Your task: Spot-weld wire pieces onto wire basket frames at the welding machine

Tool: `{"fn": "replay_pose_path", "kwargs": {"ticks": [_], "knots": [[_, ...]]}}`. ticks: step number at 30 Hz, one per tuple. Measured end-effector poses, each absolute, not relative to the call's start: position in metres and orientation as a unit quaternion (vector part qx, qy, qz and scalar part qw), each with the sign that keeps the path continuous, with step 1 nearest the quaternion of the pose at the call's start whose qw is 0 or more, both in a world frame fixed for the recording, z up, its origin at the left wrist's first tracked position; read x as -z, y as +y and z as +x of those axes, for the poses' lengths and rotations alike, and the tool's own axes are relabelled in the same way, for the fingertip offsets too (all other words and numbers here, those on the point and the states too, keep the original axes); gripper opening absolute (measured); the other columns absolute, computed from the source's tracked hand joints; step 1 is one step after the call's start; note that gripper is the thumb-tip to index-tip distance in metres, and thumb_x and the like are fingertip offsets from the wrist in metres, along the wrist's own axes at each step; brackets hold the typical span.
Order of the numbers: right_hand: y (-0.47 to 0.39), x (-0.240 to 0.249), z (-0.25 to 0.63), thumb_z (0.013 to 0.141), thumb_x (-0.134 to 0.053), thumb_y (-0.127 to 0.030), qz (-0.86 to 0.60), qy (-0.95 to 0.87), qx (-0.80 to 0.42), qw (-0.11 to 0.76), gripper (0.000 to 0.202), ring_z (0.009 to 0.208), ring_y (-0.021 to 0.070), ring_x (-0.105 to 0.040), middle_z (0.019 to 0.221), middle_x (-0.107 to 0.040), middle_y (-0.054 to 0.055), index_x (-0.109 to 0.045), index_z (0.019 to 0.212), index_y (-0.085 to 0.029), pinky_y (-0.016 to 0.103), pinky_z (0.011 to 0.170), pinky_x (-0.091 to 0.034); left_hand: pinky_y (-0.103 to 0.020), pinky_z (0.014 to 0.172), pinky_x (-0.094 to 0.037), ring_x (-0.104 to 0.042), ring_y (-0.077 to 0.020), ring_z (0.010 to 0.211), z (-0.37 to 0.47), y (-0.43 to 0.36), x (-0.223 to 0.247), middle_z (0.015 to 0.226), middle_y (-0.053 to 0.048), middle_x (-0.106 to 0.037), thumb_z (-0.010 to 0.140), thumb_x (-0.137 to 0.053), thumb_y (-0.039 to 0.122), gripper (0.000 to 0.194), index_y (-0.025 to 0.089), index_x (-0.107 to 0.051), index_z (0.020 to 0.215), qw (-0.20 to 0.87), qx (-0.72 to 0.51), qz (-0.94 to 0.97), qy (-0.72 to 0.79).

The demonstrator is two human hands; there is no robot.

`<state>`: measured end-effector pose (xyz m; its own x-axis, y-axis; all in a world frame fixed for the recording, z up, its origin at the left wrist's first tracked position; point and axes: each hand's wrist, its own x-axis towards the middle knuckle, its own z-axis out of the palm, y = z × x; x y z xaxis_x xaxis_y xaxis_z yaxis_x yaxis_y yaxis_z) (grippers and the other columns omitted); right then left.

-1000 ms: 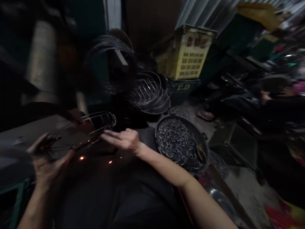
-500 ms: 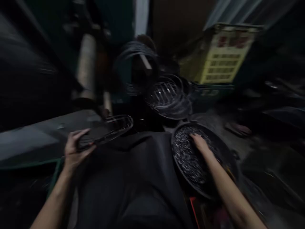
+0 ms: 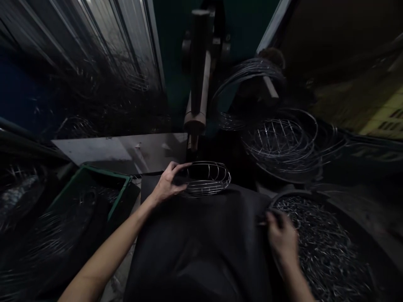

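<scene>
My left hand (image 3: 170,183) grips the left side of a round wire basket (image 3: 209,178), thumb below and fingers above. The basket sits tilted over the dark apron (image 3: 201,235) on my lap. At the right, my right hand (image 3: 283,235) is closed in a pinch beside the rim of a wide black pan (image 3: 371,230). A short dark bit sticks out from its fingertips, too dim and blurred to name. Small bent metal pieces (image 3: 327,251) fill the pan.
A machine with an upright cylinder (image 3: 197,105) stands ahead. Coiled wire (image 3: 252,71) and a pile of wire baskets and rings (image 3: 280,140) lie right of it. A green crate (image 3: 85,172) and a pale board (image 3: 126,151) are at left. A yellow crate (image 3: 384,111) stands far right.
My view has turned left. My right hand has come up out of the metal pieces to the pan's near edge, fingers pinched. My left hand has brought the wire basket in front of the machine.
</scene>
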<state>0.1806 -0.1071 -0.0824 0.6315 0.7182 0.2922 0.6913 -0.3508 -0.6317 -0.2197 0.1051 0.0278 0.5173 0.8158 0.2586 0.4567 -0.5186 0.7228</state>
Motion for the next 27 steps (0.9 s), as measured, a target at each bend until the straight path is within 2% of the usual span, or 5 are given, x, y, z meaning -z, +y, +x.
{"fn": "replay_pose_path", "kwargs": {"ticks": [5,9,17,21,27], "knots": [[-0.057,0.061,0.077,0.081,-0.046,-0.058,-0.756,-0.478,-0.173,0.412,0.044,0.065,0.0222,-0.061,0.077,-0.067,0.008,-0.065,0.099,-0.023,0.035,0.059,-0.048,-0.028,0.084,-0.047,-0.052,-0.0153,0.09,-0.207,0.106,-0.041,0.097,-0.001,-0.047,0.07,-0.062,0.014,0.057,0.025,-0.049,0.124,0.293,-0.288,0.824,0.391],[-0.008,0.019,0.046,0.087,-0.045,-0.046,-0.65,-0.6,-0.185,0.428,0.036,0.074,0.0197,-0.064,0.081,-0.069,0.005,-0.062,0.111,-0.025,0.032,0.064,-0.051,-0.032,0.085,-0.046,-0.05,-0.0173,0.09,-0.201,0.109,-0.036,0.095,-0.002,-0.044,0.07,-0.062,0.014,0.059,0.027,-0.048,0.126,0.272,-0.254,0.845,0.384],[0.054,-0.045,0.004,0.087,-0.052,-0.026,-0.488,-0.838,0.047,0.242,0.029,0.079,0.0134,-0.065,0.106,-0.069,0.004,-0.061,0.114,-0.019,0.023,0.064,-0.047,-0.03,0.081,-0.047,-0.05,-0.0166,0.09,-0.2,0.106,-0.041,0.098,-0.002,-0.046,0.069,-0.063,0.013,0.06,0.027,-0.048,0.126,0.279,-0.264,0.844,0.375],[0.057,-0.048,0.012,0.086,-0.053,-0.015,-0.398,-0.869,0.182,0.232,0.025,0.06,0.0073,-0.06,0.103,-0.07,0.0,-0.065,0.108,-0.019,0.023,0.057,-0.042,-0.026,0.08,-0.047,-0.052,-0.0148,0.09,-0.198,0.101,-0.043,0.097,-0.001,-0.047,0.068,-0.063,0.012,0.059,0.026,-0.049,0.124,0.301,-0.298,0.817,0.392],[0.066,-0.04,0.028,0.084,-0.056,-0.013,-0.329,-0.876,0.274,0.222,0.03,0.059,0.0062,-0.054,0.118,-0.062,0.002,-0.063,0.113,-0.02,0.026,0.057,-0.038,-0.029,0.084,-0.047,-0.052,-0.0165,0.094,-0.191,0.106,-0.028,0.1,-0.002,-0.047,0.069,-0.064,0.012,0.063,0.028,-0.045,0.127,0.286,-0.315,0.818,0.388]]}}
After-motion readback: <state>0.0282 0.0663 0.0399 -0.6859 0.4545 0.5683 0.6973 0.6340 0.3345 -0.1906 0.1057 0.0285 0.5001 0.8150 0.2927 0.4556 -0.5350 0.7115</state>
